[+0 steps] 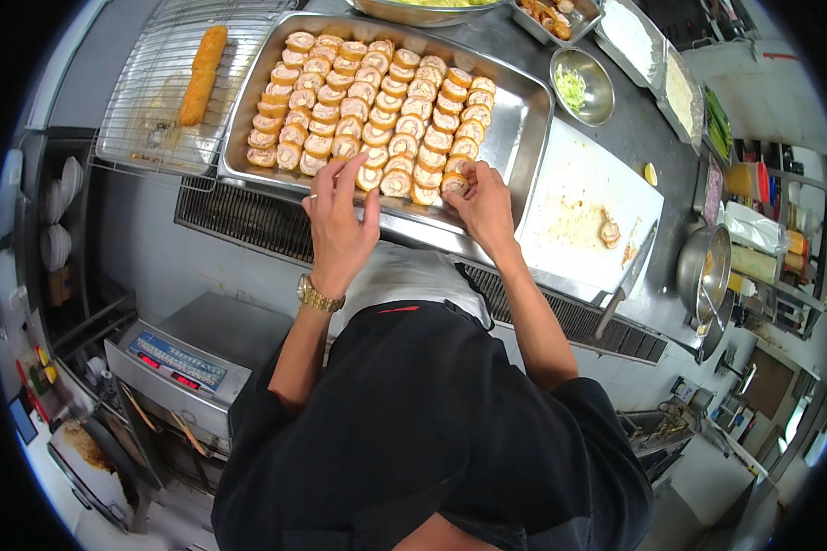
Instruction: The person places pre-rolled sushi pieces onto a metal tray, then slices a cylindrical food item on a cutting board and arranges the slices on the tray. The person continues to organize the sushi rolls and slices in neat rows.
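Observation:
Rows of sliced breaded meat rolls (374, 110) with pale spiral centres fill most of a deep metal tray (528, 138). My right hand (487, 211) reaches over the near edge, its thumb and fingers closed on a roll slice (455, 184) at the near end of a right-hand row. My left hand (345, 220) hovers at the same edge, fingers apart and holding nothing, with its fingertips close to the nearest slices. Whether those fingertips touch a slice I cannot tell. A gold watch (321, 292) circles my left wrist.
Left of the tray, one whole breaded roll (202, 75) lies on a wire rack (147, 101). To the right, a white cutting board (570, 193) bears a single end piece (609, 230) and a knife (627, 280). Beyond stand a bowl of shredded greens (583, 87) and a lemon wedge (651, 174).

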